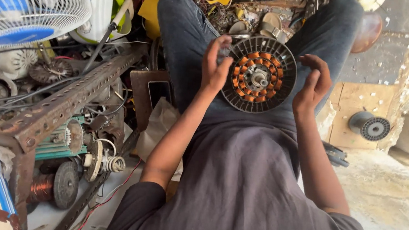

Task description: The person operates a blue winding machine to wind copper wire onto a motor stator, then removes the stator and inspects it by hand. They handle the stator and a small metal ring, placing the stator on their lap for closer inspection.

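The left hand (pixel 216 66) curls its fingers onto the left rim of the round fan motor stator (pixel 259 75), which lies flat-faced on the lap between both hands, while the right hand (pixel 312 85) hovers half-open just beside its right rim.

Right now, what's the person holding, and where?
The left hand grips the round motor part at its left rim. The right hand is just beside it.

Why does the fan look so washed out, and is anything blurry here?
Head view: daylight overexposes the white fan at the upper left; the left hand on the round motor stator is slightly motion-blurred; wide-angle distortion bends the edges.
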